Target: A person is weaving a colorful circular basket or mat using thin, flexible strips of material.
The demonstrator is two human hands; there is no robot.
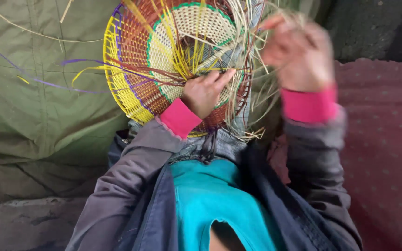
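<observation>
While the round woven basket (173, 65) was steadied on the lap by the left hand (205, 90), its fingers pressed together on the pale centre, a loose strand (252, 51) was pinched by the blurred right hand (298, 56), best kept taut.

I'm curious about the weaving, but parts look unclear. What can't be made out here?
Head view:
- Right hand: motion-blurred; its grip on the pale strands cannot be told.
- Woven basket: top cut off by the frame edge.
- Left hand: covers the weave beneath; fingertips lost among yellow strips.
- Lap: hidden by the basket.
</observation>
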